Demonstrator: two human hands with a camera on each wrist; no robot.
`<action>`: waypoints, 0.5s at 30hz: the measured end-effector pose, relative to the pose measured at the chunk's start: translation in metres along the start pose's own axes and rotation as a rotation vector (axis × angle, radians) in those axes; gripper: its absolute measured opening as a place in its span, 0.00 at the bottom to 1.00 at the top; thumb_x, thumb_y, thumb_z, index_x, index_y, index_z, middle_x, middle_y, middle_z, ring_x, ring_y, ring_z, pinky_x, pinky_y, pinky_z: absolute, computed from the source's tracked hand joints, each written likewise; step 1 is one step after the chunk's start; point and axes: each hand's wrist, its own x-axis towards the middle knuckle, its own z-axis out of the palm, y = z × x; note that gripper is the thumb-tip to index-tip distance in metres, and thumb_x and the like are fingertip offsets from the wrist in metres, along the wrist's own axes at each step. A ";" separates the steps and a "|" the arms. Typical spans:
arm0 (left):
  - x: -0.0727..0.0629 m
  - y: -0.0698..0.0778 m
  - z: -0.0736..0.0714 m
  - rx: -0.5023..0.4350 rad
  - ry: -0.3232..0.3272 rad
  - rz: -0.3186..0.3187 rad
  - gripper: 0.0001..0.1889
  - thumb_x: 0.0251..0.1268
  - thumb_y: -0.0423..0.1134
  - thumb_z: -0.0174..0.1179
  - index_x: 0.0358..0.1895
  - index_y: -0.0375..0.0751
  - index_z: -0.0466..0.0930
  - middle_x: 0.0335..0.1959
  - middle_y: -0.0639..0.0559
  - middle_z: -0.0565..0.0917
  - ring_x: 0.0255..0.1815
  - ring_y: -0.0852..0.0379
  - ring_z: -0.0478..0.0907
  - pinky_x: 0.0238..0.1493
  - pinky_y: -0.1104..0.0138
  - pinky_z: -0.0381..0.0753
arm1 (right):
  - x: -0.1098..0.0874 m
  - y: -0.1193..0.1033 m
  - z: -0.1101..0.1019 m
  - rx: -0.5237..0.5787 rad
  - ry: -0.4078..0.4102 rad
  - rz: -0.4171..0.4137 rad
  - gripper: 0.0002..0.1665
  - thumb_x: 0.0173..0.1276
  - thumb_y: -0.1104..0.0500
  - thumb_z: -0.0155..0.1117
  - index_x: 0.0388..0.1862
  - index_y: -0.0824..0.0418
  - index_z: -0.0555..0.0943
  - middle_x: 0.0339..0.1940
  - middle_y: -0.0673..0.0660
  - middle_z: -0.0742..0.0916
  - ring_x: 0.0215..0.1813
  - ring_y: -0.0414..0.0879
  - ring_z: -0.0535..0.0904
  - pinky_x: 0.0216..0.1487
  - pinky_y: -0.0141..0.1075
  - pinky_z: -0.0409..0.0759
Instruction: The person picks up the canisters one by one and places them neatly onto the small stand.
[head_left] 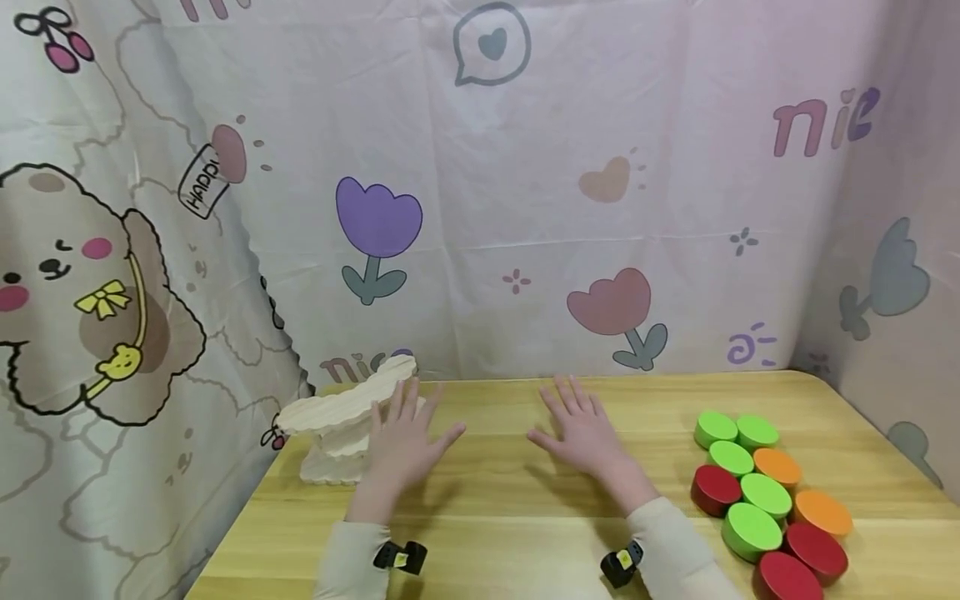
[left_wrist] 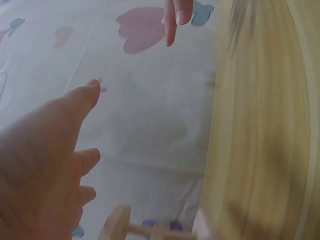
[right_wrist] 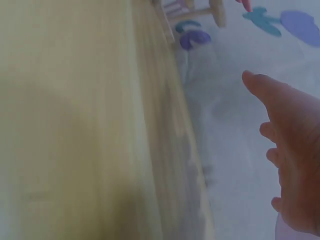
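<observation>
My left hand (head_left: 405,446) is held over the left part of the table, fingers straight and spread, holding nothing. Just beside and partly behind it stands a pale wooden piece with wavy edges (head_left: 337,410), its tilted top board above a lower base; the hand hides its right side, and whether they touch I cannot tell. My right hand (head_left: 588,437) is likewise spread palm down over the middle of the table, with nothing in it. In the right wrist view its thumb and fingers (right_wrist: 270,92) are extended. Part of the wooden piece (left_wrist: 120,225) shows low in the left wrist view.
On the table's right side lie several round blocks: green (head_left: 752,531), orange (head_left: 822,512) and red (head_left: 716,489), grouped close together. A printed cloth (head_left: 495,167) hangs behind and along both sides of the wooden table (head_left: 495,500).
</observation>
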 end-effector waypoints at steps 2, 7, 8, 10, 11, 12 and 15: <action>-0.006 -0.010 -0.006 -0.009 0.006 -0.014 0.43 0.64 0.75 0.40 0.78 0.62 0.46 0.81 0.44 0.43 0.82 0.40 0.36 0.75 0.35 0.33 | 0.003 -0.011 0.001 0.004 -0.016 -0.025 0.49 0.66 0.29 0.53 0.78 0.52 0.57 0.81 0.60 0.55 0.82 0.60 0.43 0.78 0.61 0.47; -0.019 -0.032 -0.017 -0.022 0.020 -0.048 0.43 0.64 0.74 0.42 0.78 0.58 0.49 0.81 0.41 0.45 0.81 0.38 0.36 0.74 0.33 0.33 | 0.012 -0.034 0.006 0.008 -0.048 -0.078 0.49 0.66 0.30 0.54 0.79 0.50 0.56 0.81 0.59 0.56 0.82 0.58 0.43 0.79 0.60 0.48; -0.021 -0.038 -0.019 -0.020 0.020 -0.056 0.43 0.64 0.74 0.42 0.78 0.57 0.49 0.81 0.41 0.45 0.81 0.37 0.36 0.74 0.32 0.33 | 0.014 -0.038 0.008 0.008 -0.051 -0.091 0.49 0.66 0.30 0.54 0.79 0.50 0.56 0.81 0.59 0.57 0.82 0.58 0.44 0.79 0.60 0.48; -0.026 -0.049 -0.023 -0.012 0.016 -0.075 0.44 0.64 0.75 0.41 0.79 0.56 0.48 0.81 0.39 0.43 0.81 0.37 0.35 0.73 0.32 0.32 | 0.019 -0.046 0.011 0.006 -0.057 -0.124 0.49 0.66 0.31 0.54 0.79 0.51 0.55 0.81 0.59 0.57 0.82 0.57 0.44 0.79 0.60 0.48; -0.029 -0.055 -0.025 -0.006 0.014 -0.085 0.44 0.65 0.75 0.40 0.79 0.55 0.48 0.81 0.39 0.43 0.81 0.36 0.34 0.73 0.31 0.32 | 0.021 -0.050 0.012 0.001 -0.061 -0.141 0.49 0.67 0.31 0.53 0.79 0.51 0.54 0.81 0.59 0.57 0.82 0.57 0.44 0.79 0.60 0.48; -0.032 -0.062 -0.027 0.002 0.012 -0.094 0.45 0.65 0.75 0.39 0.79 0.55 0.48 0.81 0.38 0.42 0.81 0.36 0.33 0.72 0.30 0.31 | 0.024 -0.055 0.013 0.005 -0.062 -0.161 0.49 0.67 0.31 0.53 0.79 0.51 0.55 0.81 0.59 0.58 0.82 0.57 0.44 0.78 0.60 0.49; -0.040 -0.081 -0.032 0.025 0.019 -0.117 0.46 0.65 0.75 0.38 0.79 0.52 0.47 0.80 0.36 0.42 0.80 0.34 0.34 0.70 0.29 0.30 | 0.032 -0.070 0.014 -0.002 -0.074 -0.228 0.49 0.68 0.31 0.52 0.80 0.52 0.53 0.81 0.57 0.56 0.82 0.56 0.44 0.78 0.59 0.50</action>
